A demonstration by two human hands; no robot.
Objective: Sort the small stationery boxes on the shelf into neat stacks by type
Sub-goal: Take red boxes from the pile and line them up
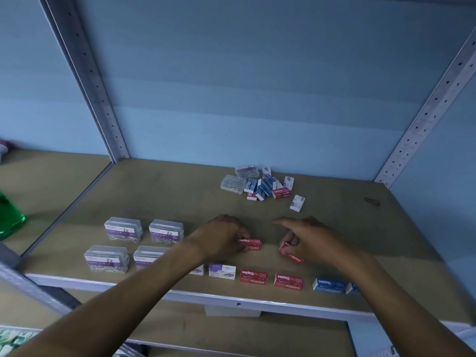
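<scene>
Along the front edge of the shelf (257,301) your sorted rows already stand: four clear paper clip boxes (123,229) toward the front-left corner, then a white-and-purple box (222,271), two red staples stacks (253,276) and a blue staples box (329,285) running toward the right.

You are in the middle of the red group. Your left hand (222,235) pinches a small red staples box (249,244), which sits on or just above the shelf, a little behind the red stacks. Your right hand (309,240) grips a second red box (289,253), tilted and apparently lifted off the board, with the index finger pointing out straight.

Next, I would say, each red box wants setting squarely onto a red stack, edges flush and label matching the ones beneath; the boxes are light and will likely skid, so lower them flat, not at a tilt.

Near the back edge, right of centre, the unsorted pile (260,185) waits, with clear, blue, red and purple-printed boxes jumbled together and one white-and-purple box lying just apart.
</scene>
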